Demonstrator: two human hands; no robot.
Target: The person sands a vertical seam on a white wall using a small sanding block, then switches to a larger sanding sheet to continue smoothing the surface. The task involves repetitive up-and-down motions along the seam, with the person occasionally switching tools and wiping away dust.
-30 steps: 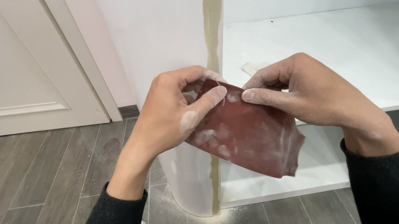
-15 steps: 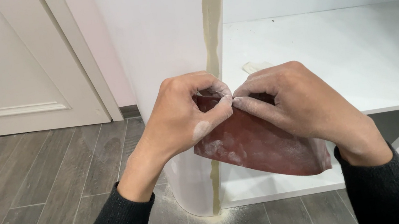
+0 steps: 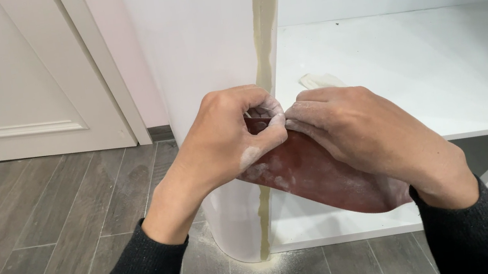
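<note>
Since the earlier frame, I see both hands drawn closer, fingertips now pinched together on the top edge of the reddish-brown dusty sandpaper sheet (image 3: 320, 180). From the head view, my left hand (image 3: 228, 139) and right hand (image 3: 362, 139) are curled shut on it, before the white cabinet's unpainted edge (image 3: 265, 38). It looks light, floppy, gritty; I'd grip the edges.

One reddish-brown sandpaper sheet (image 3: 320, 177) is counted, pinched by two hands, left hand (image 3: 228, 136) and right hand (image 3: 358, 133), before one white shelf (image 3: 412, 69).
</note>
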